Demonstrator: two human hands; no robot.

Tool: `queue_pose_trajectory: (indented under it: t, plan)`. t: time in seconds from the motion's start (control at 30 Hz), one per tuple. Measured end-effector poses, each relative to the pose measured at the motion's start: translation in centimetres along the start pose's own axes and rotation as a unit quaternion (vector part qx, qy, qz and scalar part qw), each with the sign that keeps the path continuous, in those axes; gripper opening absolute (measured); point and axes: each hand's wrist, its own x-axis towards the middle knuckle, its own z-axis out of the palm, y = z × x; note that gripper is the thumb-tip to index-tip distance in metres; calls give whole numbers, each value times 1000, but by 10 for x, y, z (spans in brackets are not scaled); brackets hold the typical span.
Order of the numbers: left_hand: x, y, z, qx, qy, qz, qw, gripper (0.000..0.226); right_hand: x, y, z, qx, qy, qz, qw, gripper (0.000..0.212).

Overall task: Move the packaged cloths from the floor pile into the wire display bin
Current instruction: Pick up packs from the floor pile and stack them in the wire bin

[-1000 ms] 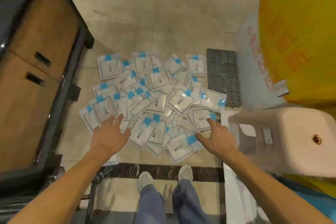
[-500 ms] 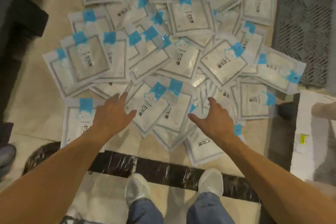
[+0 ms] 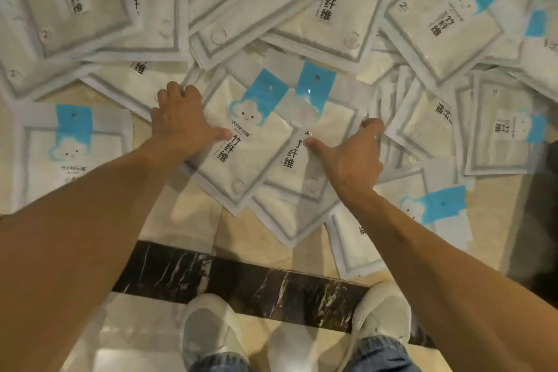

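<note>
**A:** The packaged cloths (image 3: 271,48) lay fanned out over the floor (image 3: 184,220), overlapping loosely, all on the far side of the black marble strip (image 3: 241,275) from your shoes (image 3: 211,326). The wire display bin was nowhere in view.

**B:** And my hands?

**A:** Both were spread, nothing lifted yet. Your left hand (image 3: 181,121) pressed on the near left pack (image 3: 238,148), fingers hooked over its far edge, thumb across its face. Your right hand (image 3: 350,157) rested on the neighbouring pack (image 3: 305,166), thumb on the print, fingers at its right edge.

**B:** So where was the risk?

**A:** In my judgement, the film. Those packs look glossy and sat shingled on each other just beyond the strip, so squeezing a bundle from the two sides could have let the middle ones slide out and drop. The lower packs, closest to the strip, were only half under your palms and might have stayed behind. Bending that far over the strip, you could also have trodden on a stray pack.
</note>
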Motion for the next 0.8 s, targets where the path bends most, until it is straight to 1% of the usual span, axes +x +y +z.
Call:
queue_pose_trajectory:
  t: [0.1, 0.17, 0.2, 0.27, 0.33, 0.4, 0.47, 0.53, 0.6, 0.67, 0.73, 0.8]
  plan:
    - [-4, -4, -1, -14, -33, 0, 999, 84, -1, 5, -3, 53, -14, 11, 998, 87]
    - [-11, -6, -6, -78, -54, 1, 996, 65, -1, 10, -9, 118, -21, 30, 992, 82]
    - [-18, -6, -9, -132, -64, -6, 989, 54, -1, 12, -12, 146, -17, 38, 988, 80]
    - [-30, -11, -14, -270, -91, -27, 958, 39, -1, 18, -22, 206, -14, 37, 978, 69]
    - [-44, -20, -22, -368, -127, -29, 921, 32, -1, 22, -32, 271, -43, 45, 960, 46]
    - [-55, -29, -35, -405, -142, -17, 903, 36, -3, 24, -46, 317, -81, 54, 944, 28]
    - [-67, -33, -55, -431, -137, -23, 892, 38, -7, 20, -66, 342, -98, 47, 934, 19]
    - [-81, -36, -79, -473, -135, -38, 870, 38, -11, 12, -93, 351, -108, 40, 929, 22]
    - [-96, -36, -109, -509, -120, -55, 851, 44, -18, -2, -125, 362, -114, 38, 924, 26]
    - [-114, -32, -147, -540, -103, -69, 832, 54, -25, -22, -160, 365, -117, 28, 923, 19]
    - [-132, -27, -193, -567, -83, -76, 816, 55, -36, -52, -201, 353, -121, 11, 928, 12]
    - [-152, -21, -249, -588, -73, -75, 802, 55, -51, -89, -248, 341, -133, -10, 931, 11]
